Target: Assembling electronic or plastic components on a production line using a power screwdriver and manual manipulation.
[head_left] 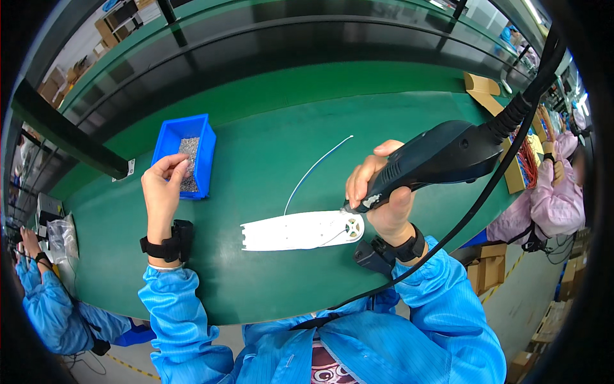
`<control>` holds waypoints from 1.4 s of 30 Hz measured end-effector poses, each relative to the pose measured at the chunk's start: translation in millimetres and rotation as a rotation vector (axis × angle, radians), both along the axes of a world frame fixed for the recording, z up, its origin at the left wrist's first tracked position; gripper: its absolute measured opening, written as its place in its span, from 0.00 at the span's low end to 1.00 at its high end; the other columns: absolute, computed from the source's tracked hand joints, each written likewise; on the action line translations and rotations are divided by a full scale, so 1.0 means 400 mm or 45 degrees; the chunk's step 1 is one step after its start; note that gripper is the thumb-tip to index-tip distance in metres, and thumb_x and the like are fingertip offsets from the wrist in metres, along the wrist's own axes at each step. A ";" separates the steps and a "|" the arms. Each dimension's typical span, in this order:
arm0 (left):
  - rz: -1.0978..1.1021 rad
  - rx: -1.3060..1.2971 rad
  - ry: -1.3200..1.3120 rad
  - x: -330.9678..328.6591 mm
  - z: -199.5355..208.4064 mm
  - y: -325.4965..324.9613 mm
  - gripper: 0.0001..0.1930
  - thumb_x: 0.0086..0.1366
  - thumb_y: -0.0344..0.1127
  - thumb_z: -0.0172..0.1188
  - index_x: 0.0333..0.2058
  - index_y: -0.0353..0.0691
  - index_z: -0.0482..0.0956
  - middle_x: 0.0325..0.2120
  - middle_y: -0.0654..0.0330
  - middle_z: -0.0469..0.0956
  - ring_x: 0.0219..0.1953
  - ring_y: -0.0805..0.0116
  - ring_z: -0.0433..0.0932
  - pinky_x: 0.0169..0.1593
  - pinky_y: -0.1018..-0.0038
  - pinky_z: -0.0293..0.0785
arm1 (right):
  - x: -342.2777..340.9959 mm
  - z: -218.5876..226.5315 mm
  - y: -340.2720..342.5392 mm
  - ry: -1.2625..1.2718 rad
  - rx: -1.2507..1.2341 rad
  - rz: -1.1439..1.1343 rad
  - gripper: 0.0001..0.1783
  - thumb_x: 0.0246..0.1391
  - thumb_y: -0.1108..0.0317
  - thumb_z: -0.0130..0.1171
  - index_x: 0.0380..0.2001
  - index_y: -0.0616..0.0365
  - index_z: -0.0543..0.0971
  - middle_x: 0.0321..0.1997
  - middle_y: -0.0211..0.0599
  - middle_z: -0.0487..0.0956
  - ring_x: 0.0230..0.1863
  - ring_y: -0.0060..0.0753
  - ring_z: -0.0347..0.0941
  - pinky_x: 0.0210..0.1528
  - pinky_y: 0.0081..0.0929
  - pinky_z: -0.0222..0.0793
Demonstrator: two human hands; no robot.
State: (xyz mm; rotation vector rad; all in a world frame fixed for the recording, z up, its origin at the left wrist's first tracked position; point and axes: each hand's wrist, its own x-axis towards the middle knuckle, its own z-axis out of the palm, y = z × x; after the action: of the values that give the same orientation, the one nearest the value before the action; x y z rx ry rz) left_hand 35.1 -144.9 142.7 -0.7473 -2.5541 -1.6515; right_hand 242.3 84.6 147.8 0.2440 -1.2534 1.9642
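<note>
My right hand is wrapped tight around the dark electric screwdriver, tip down on the round end of the white plastic panel lying near me on the green bench. Left hand pinches fingertips over the blue screw bin, far left; whether a screw is held I can't tell. Panel looks light, thin, slippery; I'd steady it by the long edges. Driver is heavier, with a stiff cable.
</note>
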 end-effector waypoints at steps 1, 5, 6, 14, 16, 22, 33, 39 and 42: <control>0.005 -0.002 0.000 0.009 0.012 -0.004 0.05 0.55 0.25 0.53 0.28 0.29 0.75 0.21 0.62 0.74 0.22 0.80 0.71 0.29 0.84 0.68 | -0.001 0.000 0.000 -0.001 0.001 -0.001 0.36 0.39 0.46 0.60 0.41 0.65 0.62 0.14 0.36 0.68 0.14 0.23 0.65 0.15 0.16 0.61; -0.028 -0.017 0.351 0.106 0.061 0.022 0.04 0.53 0.24 0.54 0.28 0.32 0.76 0.22 0.60 0.75 0.24 0.76 0.71 0.30 0.81 0.67 | 0.002 -0.007 0.006 -0.025 0.013 0.002 0.35 0.39 0.46 0.60 0.41 0.65 0.62 0.14 0.36 0.68 0.14 0.22 0.65 0.15 0.16 0.61; -0.100 -0.045 0.595 0.145 0.069 0.038 0.05 0.52 0.23 0.54 0.29 0.33 0.76 0.23 0.60 0.75 0.24 0.75 0.71 0.30 0.81 0.66 | 0.000 -0.007 0.005 -0.022 -0.003 0.008 0.35 0.40 0.46 0.60 0.40 0.65 0.63 0.14 0.36 0.68 0.14 0.22 0.65 0.15 0.16 0.61; -0.597 -0.208 0.751 0.310 0.014 0.136 0.07 0.41 0.25 0.61 0.23 0.38 0.74 0.26 0.60 0.75 0.30 0.62 0.73 0.37 0.71 0.65 | -0.003 -0.003 0.001 -0.039 0.003 0.012 0.35 0.40 0.47 0.60 0.40 0.66 0.63 0.15 0.36 0.68 0.14 0.22 0.65 0.16 0.16 0.61; -0.600 -0.289 0.751 0.315 -0.001 0.141 0.06 0.43 0.25 0.60 0.23 0.37 0.73 0.27 0.59 0.75 0.31 0.60 0.74 0.37 0.68 0.67 | -0.003 -0.004 0.004 -0.045 0.012 0.007 0.35 0.40 0.47 0.60 0.40 0.66 0.63 0.15 0.36 0.68 0.14 0.22 0.65 0.16 0.16 0.61; -0.613 -0.342 0.566 0.326 -0.019 0.138 0.04 0.46 0.25 0.58 0.23 0.36 0.72 0.28 0.56 0.75 0.28 0.59 0.74 0.31 0.70 0.69 | -0.001 -0.003 0.004 -0.103 0.010 0.031 0.36 0.39 0.47 0.60 0.41 0.65 0.62 0.15 0.35 0.68 0.14 0.22 0.65 0.17 0.16 0.61; -0.655 -0.423 0.661 0.332 -0.022 0.138 0.06 0.44 0.26 0.59 0.23 0.36 0.71 0.30 0.56 0.74 0.28 0.58 0.74 0.33 0.68 0.70 | -0.005 -0.001 0.006 -0.258 0.165 -0.014 0.36 0.39 0.39 0.55 0.40 0.58 0.59 0.14 0.34 0.67 0.13 0.23 0.64 0.16 0.19 0.62; -0.654 -0.436 0.676 0.331 -0.023 0.137 0.07 0.43 0.25 0.59 0.22 0.36 0.70 0.30 0.56 0.74 0.29 0.58 0.74 0.33 0.69 0.71 | -0.007 -0.005 0.001 -0.280 0.137 -0.011 0.37 0.37 0.39 0.57 0.38 0.58 0.60 0.14 0.34 0.67 0.13 0.23 0.64 0.16 0.19 0.62; -0.653 -0.434 0.674 0.331 -0.022 0.137 0.07 0.43 0.25 0.59 0.22 0.35 0.71 0.29 0.56 0.74 0.29 0.58 0.74 0.32 0.69 0.71 | -0.005 -0.006 -0.003 -0.274 0.135 -0.029 0.37 0.36 0.39 0.57 0.38 0.58 0.60 0.14 0.34 0.67 0.12 0.23 0.64 0.16 0.19 0.62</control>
State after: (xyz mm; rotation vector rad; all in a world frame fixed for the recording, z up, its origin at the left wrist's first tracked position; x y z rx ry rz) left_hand 167.6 -89.9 133.7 -1.7095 -2.3724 -0.8835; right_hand 240.4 83.4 145.4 0.0711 -1.4935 1.9460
